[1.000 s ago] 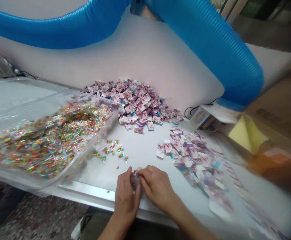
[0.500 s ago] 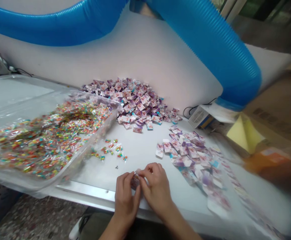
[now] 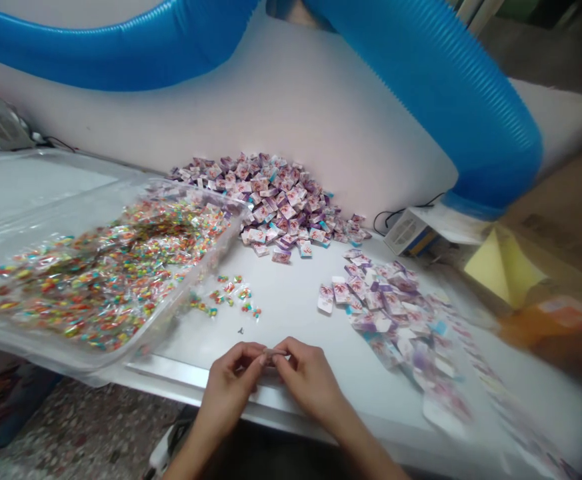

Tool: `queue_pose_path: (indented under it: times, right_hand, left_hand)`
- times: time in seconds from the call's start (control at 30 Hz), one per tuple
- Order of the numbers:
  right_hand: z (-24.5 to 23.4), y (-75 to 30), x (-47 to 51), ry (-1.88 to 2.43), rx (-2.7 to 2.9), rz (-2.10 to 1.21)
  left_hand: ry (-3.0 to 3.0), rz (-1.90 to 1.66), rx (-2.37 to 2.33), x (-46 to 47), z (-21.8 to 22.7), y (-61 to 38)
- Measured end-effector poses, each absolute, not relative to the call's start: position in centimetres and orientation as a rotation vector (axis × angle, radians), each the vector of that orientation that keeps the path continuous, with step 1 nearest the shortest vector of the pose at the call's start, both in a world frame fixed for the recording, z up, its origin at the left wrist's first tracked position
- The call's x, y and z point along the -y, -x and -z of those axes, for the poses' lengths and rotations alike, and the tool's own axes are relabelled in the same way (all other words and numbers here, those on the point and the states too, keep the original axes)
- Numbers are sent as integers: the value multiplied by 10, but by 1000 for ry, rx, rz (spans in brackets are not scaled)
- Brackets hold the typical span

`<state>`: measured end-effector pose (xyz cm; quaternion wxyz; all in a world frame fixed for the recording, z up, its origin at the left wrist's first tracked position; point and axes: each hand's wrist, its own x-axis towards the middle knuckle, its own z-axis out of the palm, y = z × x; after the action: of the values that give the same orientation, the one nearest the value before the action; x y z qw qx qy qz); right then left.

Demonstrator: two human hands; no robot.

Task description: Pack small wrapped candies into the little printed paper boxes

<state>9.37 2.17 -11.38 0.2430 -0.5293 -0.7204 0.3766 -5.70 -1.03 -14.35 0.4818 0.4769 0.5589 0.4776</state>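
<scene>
- Pinching a small flat packet [image 3: 272,355] between my left hand [image 3: 231,387] and my right hand [image 3: 311,380]; both hands come in from either side with the fingers curled, and neither is spread open.
- The packet sits edge-on between my fingertips [image 3: 263,359], mostly hidden, so I cannot make out its print. I hold it over the white table [image 3: 291,320], close to the table's steel front edge [image 3: 171,377].
- To my left, a clear plastic tray [image 3: 183,303] is heaped with brightly coloured cellophane packets [image 3: 95,280].
- Just beside the tray's corner, a small scattered group of loose coloured packets [image 3: 225,293] lies on the table, and a tiny dark bit [image 3: 241,331] sits between that group and my hands.
- Straight ahead, a heap of purple and white sachets [image 3: 275,207] is banked against a white backing panel [image 3: 291,113].
- To my right, a looser spread of purple and white sachets [image 3: 385,307] lies nearest my right hand, with a blurred strip of printed film [image 3: 491,393] running along its far side.
- Farther off, a blue corrugated hose [image 3: 421,87] arches above the table, near a small white box [image 3: 405,231] and a yellow sheet [image 3: 503,267]. A speckled stone floor [image 3: 71,413] shows below the table.
</scene>
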Motion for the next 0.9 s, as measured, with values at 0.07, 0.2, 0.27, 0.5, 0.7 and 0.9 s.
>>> queue_pose_path:
  times: [0.07, 0.2, 0.27, 0.5, 0.7, 0.9]
  right_hand:
    - [116, -93, -21, 1425, 1936, -1049]
    - [124, -97, -20, 1359, 1721, -1301]
    - [129, -99, -20, 1341, 1623, -1371]
    - [133, -100, -18, 1320, 1592, -1381]
    - [138, -108, -22, 1056, 1279, -1815]
    - [148, -104, -26, 1103, 1097, -1804]
  left_hand:
    - [-938, -1071, -1222, 3, 138, 61]
    - [-788, -1018, -1069, -3, 131, 65]
    - [-776, -974, -1008, -3, 128, 66]
    - [-741, -945, -1065, -5, 128, 68]
    - [-803, -928, -1098, -10, 122, 69]
    - [-822, -972, -1155, -12, 118, 61]
